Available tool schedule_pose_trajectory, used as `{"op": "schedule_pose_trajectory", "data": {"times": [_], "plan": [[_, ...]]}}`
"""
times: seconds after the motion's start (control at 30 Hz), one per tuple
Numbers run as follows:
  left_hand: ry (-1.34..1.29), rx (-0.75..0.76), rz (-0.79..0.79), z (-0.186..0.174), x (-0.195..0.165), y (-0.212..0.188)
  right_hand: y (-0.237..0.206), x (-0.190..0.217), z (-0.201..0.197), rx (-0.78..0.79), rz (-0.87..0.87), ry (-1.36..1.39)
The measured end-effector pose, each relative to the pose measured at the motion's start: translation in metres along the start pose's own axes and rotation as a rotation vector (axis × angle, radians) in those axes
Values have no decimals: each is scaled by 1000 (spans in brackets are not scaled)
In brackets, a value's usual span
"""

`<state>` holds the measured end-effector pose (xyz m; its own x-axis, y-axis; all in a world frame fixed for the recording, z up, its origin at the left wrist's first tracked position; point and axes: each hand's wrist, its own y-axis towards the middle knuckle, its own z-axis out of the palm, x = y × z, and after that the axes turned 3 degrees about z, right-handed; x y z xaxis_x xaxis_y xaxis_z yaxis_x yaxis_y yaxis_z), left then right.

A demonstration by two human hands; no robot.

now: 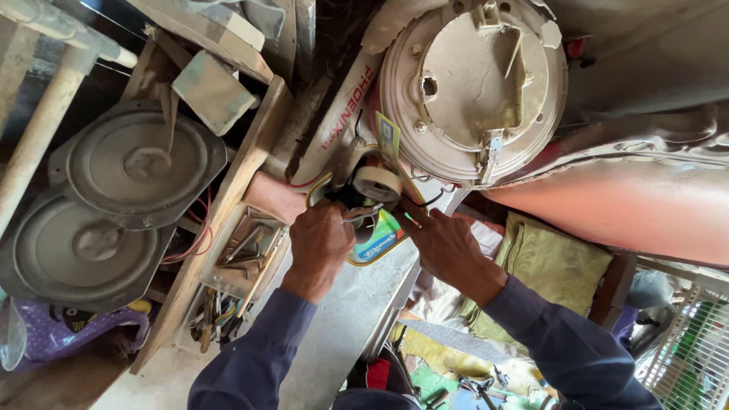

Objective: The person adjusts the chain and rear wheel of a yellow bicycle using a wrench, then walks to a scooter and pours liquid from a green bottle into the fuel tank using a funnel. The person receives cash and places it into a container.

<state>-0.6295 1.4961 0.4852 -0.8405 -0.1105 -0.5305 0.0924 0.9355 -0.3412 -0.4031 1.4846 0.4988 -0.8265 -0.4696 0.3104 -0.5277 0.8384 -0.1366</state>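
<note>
Pliers [363, 215] lie crosswise; tips rightward

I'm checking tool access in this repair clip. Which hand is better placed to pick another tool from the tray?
Left, probably. The left hand grips a metal tool right beside the tool tray; the right hand pinches wires farther away.

Just above the grip sat a cream roll of tape [378, 183], beside red and yellow wires [313, 182]. Below the grip lay a card [377, 239] printed in blue, green and yellow. Both sleeves [258, 357] were dark navy (plain, no pattern). Right of the grip, an olive-yellow cloth [550, 266]; above, a dusty beige round housing [474, 83].
</note>
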Motion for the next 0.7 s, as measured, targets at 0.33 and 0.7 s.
{"op": "schedule_pose_trajectory", "data": {"times": [0.33, 0.7], "plan": [[-269, -318, 39, -5, 3, 1, 7, -2, -5, 140, 108, 141], [-332, -469, 141, -26, -2, -7, 10, -7, -11, 53, 72, 216]]}}
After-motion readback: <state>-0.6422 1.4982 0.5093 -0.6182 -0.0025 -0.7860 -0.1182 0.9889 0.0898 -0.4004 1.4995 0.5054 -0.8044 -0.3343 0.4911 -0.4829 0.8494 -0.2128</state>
